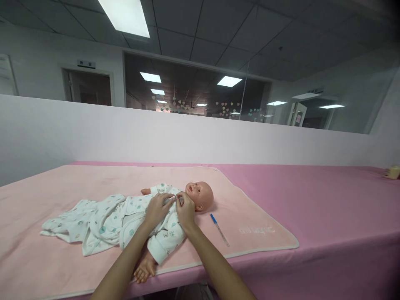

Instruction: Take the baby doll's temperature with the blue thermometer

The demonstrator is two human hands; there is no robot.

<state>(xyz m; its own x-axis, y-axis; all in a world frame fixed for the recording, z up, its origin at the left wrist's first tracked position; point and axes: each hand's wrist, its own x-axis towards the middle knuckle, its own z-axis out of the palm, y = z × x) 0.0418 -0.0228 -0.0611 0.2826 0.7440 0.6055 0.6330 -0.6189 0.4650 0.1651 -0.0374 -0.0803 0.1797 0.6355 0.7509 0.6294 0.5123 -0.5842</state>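
Note:
A baby doll [204,192] lies on its back with its head to the right, dressed in a white printed baby gown [109,216]. My left hand [158,208] rests on the doll's chest, its fingertips closed on the gown near the neckline. Close beside it, my right hand [185,208] pinches the gown's cloth just below the doll's chin. The fingertips of both hands almost meet, and the small bit of cloth between them is largely hidden. One doll hand [145,268] sticks out of the near sleeve, by my left forearm.
Under the doll is a peach mat [265,239] on a pink table cover [328,208]. A blue-capped pen [220,230] lies on the mat to the right of the doll. A low white wall [203,139] runs behind the table; a yellowish object [392,172] stands at the far right.

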